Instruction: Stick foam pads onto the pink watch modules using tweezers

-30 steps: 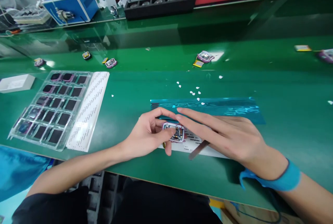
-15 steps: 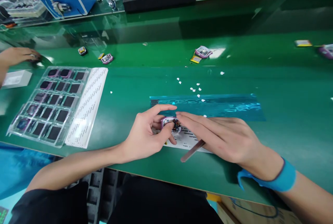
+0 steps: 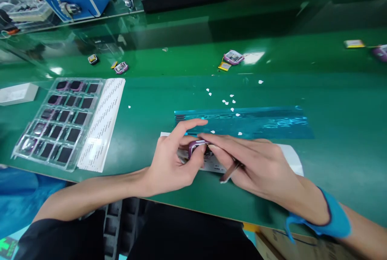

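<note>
Pinched between the thumb and fingers of my left hand (image 3: 175, 161) is a small purple watch case (image 3: 193, 146), tilted, with its inner parts partly showing. The index finger of that hand is raised above it. My right hand (image 3: 263, 163) meets the case's right side with its fingertips. It grips a flat metal tool, apparently tweezers (image 3: 230, 172), whose blunt end sticks out below the fingers; the tip is hidden. A blue band circles the right wrist. Under both hands lies a white printed sheet (image 3: 213, 166), partly covered.
A blue film strip (image 3: 242, 125) lies just beyond my hands, with several white dots (image 3: 232, 101) around it. At left is a clear tray (image 3: 71, 167) of watch parts beside a label sheet (image 3: 101, 125). Farther back sit opened watch cases (image 3: 233, 57) with batteries (image 3: 224, 66).
The watch case has tilted up in my left hand, and my right fingers have closed in on it. Another person's hand at the far left has left the view.
</note>
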`<state>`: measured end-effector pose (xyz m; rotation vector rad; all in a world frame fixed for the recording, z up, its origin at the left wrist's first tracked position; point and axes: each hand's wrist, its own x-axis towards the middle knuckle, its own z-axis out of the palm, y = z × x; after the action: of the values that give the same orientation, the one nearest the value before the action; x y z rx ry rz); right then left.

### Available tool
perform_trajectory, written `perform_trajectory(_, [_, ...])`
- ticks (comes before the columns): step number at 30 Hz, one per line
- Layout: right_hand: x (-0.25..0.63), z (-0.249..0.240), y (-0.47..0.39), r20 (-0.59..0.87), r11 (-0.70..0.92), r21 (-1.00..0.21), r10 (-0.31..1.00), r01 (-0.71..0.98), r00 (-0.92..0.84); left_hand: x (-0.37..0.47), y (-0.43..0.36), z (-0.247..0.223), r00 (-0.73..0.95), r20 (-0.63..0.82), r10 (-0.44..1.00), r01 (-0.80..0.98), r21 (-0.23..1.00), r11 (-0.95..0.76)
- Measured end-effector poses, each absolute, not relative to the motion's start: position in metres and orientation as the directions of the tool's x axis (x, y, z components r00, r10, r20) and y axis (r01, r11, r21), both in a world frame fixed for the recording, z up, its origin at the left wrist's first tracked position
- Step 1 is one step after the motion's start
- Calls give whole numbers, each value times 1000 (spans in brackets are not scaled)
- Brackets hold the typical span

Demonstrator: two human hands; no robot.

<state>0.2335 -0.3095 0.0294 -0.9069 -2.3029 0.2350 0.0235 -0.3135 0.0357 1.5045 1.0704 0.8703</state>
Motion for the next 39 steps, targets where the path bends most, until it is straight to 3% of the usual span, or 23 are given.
perform_trajectory(2, [232, 32, -307, 445, 654, -565, 755, 503, -482, 22, -314, 35, 361, -3, 933, 188, 980, -70])
perform_trajectory(5, [230, 35, -306, 308, 485, -749, 859, 453, -409, 19, -314, 34, 404, 20, 915, 209, 971, -114])
perform_trajectory(11, [232, 47, -301, 262, 400, -814, 900, 421, -347, 19, -304, 36, 445, 134, 886, 177, 956, -233])
perform_trajectory(15, [246, 66, -289, 262, 303, -929, 944, 211, -203, 18, -303, 36, 498, 202, 843, 194, 922, -335])
perform_trajectory(18, [262, 68, -288, 330, 336, -921, 942, 197, -66, 18, -304, 29, 576, 250, 778, 230, 864, -448])
perform_trajectory(22, [285, 48, -304, 210, 226, -900, 974, 372, -84, 19, -306, 18, 633, 257, 730, 271, 810, -520])
perform_trajectory(27, [295, 33, -322, 88, 141, -868, 987, 475, -131, 20, -308, 15, 646, 266, 716, 300, 773, -559])
perform_trajectory(39, [292, 31, -323, 40, 111, -865, 987, 490, -153, 21, -308, 20, 726, 211, 655, 367, 687, -627])
